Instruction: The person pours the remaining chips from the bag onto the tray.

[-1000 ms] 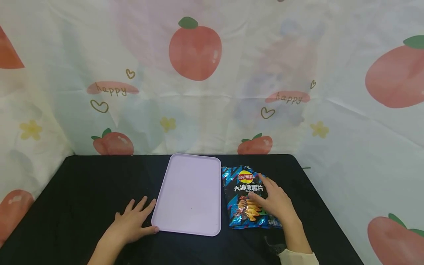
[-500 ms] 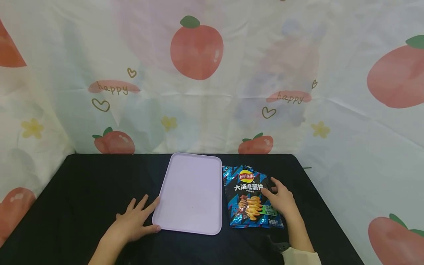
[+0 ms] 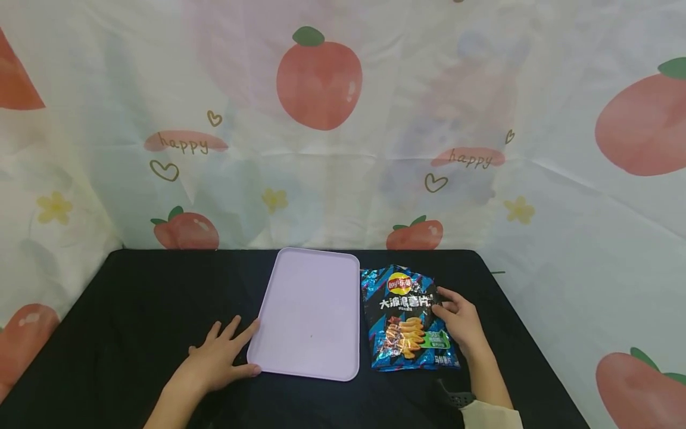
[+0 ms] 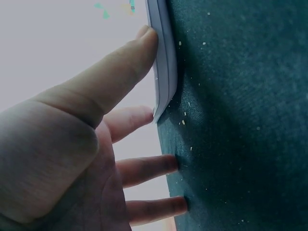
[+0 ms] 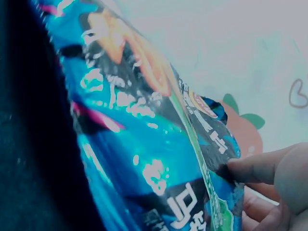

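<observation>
A pale purple rectangular tray (image 3: 308, 316) lies on the black tabletop. Beside its left edge is my left hand (image 3: 209, 360), fingers spread, with the thumb and index fingertips at the rim; the left wrist view shows the thumb (image 4: 137, 55) against the tray's side wall (image 4: 165, 57). Right of the tray lies a blue and black bag of potato chips (image 3: 399, 319), printed with a yellow and red logo. My right hand (image 3: 463, 322) pinches its right edge, thumb (image 5: 252, 166) on the front and the other fingers behind, partly hidden by the bag.
Black cloth (image 3: 177, 292) covers the table, with small pale crumbs on it in the left wrist view. A white curtain (image 3: 343, 179) printed with peaches hangs close behind the table and along both sides. A dark strap (image 3: 455, 398) shows by the right sleeve.
My right hand has slid from over the front of the chip bag to its right edge and taken hold there. The bag has barely shifted. My left hand stays at the tray.
</observation>
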The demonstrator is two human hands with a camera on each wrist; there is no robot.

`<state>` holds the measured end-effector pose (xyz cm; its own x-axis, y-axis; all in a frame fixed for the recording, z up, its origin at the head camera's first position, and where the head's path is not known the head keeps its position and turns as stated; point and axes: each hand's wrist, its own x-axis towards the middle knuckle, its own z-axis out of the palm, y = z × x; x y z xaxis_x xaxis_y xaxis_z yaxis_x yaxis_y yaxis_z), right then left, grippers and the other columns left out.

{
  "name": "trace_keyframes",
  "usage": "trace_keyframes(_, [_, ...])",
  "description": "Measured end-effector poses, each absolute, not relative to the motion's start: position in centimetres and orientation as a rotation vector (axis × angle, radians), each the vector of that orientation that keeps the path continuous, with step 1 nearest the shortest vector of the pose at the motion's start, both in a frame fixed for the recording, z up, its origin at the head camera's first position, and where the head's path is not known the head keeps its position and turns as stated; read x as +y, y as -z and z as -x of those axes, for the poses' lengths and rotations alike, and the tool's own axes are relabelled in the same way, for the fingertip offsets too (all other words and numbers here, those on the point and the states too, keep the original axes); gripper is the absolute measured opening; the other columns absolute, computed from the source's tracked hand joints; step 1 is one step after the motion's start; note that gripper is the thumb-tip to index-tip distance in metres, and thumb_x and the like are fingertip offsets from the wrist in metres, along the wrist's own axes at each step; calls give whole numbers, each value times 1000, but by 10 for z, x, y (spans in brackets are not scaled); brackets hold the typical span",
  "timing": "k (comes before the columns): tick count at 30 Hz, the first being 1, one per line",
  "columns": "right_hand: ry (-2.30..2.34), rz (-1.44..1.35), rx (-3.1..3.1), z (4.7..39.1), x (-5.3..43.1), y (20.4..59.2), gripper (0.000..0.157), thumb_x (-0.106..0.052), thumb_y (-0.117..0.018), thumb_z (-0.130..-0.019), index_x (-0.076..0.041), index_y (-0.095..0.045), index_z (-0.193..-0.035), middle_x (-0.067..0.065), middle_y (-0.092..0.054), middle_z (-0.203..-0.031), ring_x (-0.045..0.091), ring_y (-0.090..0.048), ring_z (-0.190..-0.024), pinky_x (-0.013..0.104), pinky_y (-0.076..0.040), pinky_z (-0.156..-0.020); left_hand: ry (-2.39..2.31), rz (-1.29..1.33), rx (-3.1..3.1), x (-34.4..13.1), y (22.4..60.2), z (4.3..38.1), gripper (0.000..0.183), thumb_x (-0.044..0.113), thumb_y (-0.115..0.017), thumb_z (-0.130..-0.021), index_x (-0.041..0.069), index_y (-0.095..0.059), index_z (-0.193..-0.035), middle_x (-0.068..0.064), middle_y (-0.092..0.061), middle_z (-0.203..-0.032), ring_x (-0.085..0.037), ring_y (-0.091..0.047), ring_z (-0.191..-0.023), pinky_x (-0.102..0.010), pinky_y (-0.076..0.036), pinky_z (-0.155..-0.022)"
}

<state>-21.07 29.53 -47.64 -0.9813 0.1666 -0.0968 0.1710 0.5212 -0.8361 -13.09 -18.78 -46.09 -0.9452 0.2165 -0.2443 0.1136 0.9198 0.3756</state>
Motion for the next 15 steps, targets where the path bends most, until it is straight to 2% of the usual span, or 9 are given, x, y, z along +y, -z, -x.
trace_keyframes(5, [1641,-317,2748,209,293,465,51,-14,-59,-101,-11,-44,-150,21,-66,-117,17,-63,-93,23,-53,-75,-517,-249,2806,-188,462,131,95,65,-73,-77,24,-38,-155,-25,-34,-157,-65,-26,-137,-90,-26,-81])
trace_keyframes(11, [1793,-267,2758,205,287,447,48,-18,-59,-102,-19,-48,-148,16,-66,-114,7,-64,-87,20,-55,-74,-512,-245,2811,-189,462,131,95,64,-74,-76,23,-39,-154,-25,-35,-156,-65,-26,-137,-90,-26,-80])
trace_keyframes(15, [1871,-161,2768,203,282,436,48,-21,-62,-100,-17,-50,-146,12,-68,-108,7,-65,-87,20,-55,-75,-527,-248,2810,-187,461,131,94,63,-74,-77,23,-39,-154,-25,-34,-156,-65,-26,-137,-90,-26,-81])
